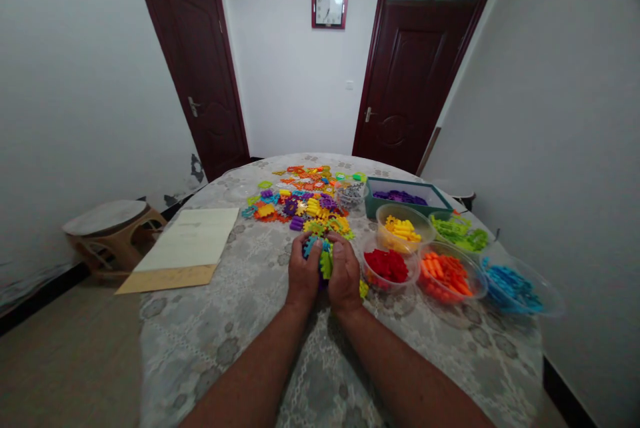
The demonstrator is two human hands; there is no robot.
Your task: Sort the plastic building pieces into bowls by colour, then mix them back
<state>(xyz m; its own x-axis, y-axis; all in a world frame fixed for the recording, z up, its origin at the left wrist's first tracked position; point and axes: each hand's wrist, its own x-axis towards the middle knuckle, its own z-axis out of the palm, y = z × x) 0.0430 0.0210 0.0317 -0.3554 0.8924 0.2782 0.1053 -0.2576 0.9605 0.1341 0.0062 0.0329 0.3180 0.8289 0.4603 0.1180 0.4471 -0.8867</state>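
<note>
Your L hand (303, 271) and R hand (345, 275) are both wrapped round a cluster of toy pcs (326, 264), blue and green visible, approx. midway betw. table's (225, 361) L and R edges. Fingertips partly hidden. Mixed loose pcs (290, 205) lie beyond your hands, twd. far edge. Clear tubs (551, 300), incl. red pcs (387, 265) and orange pcs (447, 275), stand twd. R edge; paper (197, 238) lies at L edge.

Two hands (303, 276), six clear bowls (480, 287), one box (371, 207), two doors (417, 68), one wall clock (329, 9)
</note>
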